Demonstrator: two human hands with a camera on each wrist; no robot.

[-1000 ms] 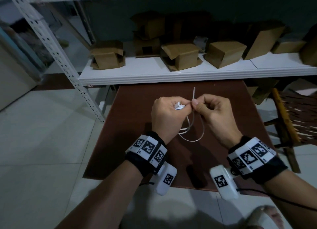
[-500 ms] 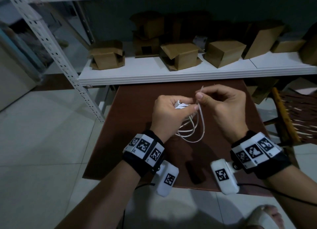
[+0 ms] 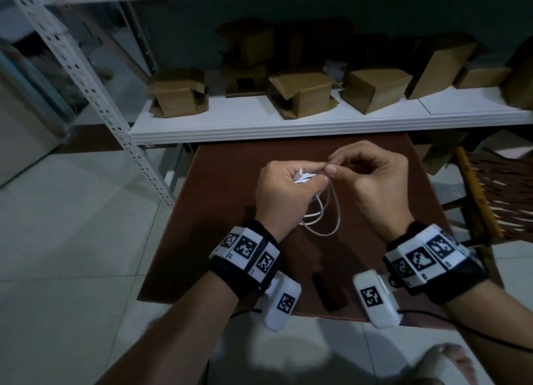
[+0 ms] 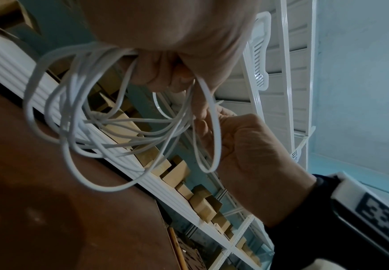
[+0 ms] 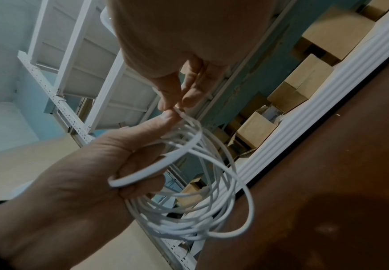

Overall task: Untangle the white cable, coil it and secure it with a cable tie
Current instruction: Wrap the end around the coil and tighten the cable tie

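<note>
Both hands [image 3: 331, 180] clenched, gripping cable [image 3: 323, 217]

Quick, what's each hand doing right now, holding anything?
Left hand: grips the coiled white cable.
Right hand: pinches the tip of the cable tie looped around the coil.

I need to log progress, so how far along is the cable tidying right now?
Done: the white cable is untangled and coiled into several loops, gripped in the left hand above the brown table. In hand: the right hand pinches the cable tie, which forms a wide loop around part of the coil. Left: the tie looks slack, so it probably needs pulling tight.
</note>
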